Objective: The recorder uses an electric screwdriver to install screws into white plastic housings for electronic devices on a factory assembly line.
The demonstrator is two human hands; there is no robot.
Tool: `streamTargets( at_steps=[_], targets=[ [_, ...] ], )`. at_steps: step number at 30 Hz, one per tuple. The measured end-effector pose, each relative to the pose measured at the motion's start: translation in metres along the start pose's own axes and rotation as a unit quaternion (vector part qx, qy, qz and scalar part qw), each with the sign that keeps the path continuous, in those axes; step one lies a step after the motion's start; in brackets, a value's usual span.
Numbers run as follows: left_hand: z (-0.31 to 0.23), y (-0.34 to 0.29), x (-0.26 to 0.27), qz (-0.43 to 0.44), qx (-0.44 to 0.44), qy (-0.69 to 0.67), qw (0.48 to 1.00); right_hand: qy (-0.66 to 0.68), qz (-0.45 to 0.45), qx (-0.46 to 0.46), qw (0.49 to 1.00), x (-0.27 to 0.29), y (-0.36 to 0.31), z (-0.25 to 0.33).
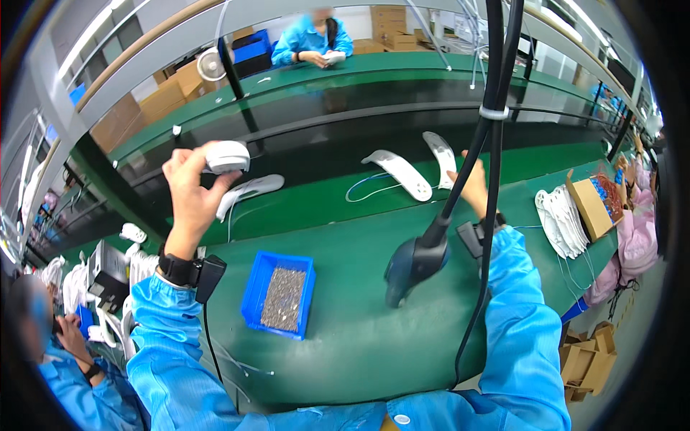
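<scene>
Raised at the left, my left hand [190, 185] pinches a rounded white plastic part [228, 156] between thumb and fingers. Just below it, a curved white shell [253, 188] with a thin wire lies at the edge of the dark belt. My right hand [474, 188] reaches the far side of the bench, its thumb on the lower end of another curved white shell [439, 152]; a black cable hides part of the fingers. To its left rests a further white shell [404, 176] with a looped wire. A dark electric screwdriver [417, 264] hangs between my arms.
A blue bin [307, 302] of small screws stands on the green bench [359, 359]. White shells [560, 219] are stacked at the right beside a cardboard box [588, 205]. Black cables [491, 144] hang before my right arm. Co-workers sit opposite and at both sides.
</scene>
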State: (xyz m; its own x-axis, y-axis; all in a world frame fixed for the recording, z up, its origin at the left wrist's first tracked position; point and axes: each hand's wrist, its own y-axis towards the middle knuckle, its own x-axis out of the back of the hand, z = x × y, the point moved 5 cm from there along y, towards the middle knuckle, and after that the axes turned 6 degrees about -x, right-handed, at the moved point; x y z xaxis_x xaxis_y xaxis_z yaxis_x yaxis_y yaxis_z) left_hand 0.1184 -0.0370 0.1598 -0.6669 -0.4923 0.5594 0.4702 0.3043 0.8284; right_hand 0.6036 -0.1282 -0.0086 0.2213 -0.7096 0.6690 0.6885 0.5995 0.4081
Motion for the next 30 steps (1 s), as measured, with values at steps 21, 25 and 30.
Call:
streamTargets(
  at_steps=[21, 25, 30],
  targets=[
    [-0.158, -0.149, 0.007, 0.255, 0.062, -0.339, 0.904, 0.141, 0.608, 0.077, 0.777, 0.093, -0.312, 0.139],
    [-0.086, -0.157, -0.020, 0.211, 0.110, -0.122, 0.964, 0.072, 0.591, 0.112, 0.795, 0.084, -0.322, 0.123],
    [-0.086, -0.185, -0.071, 0.433, 0.089, -0.028, 0.896, -0.074, 0.429, 0.272, 0.858, 0.101, -0.331, 0.140]
  ],
)
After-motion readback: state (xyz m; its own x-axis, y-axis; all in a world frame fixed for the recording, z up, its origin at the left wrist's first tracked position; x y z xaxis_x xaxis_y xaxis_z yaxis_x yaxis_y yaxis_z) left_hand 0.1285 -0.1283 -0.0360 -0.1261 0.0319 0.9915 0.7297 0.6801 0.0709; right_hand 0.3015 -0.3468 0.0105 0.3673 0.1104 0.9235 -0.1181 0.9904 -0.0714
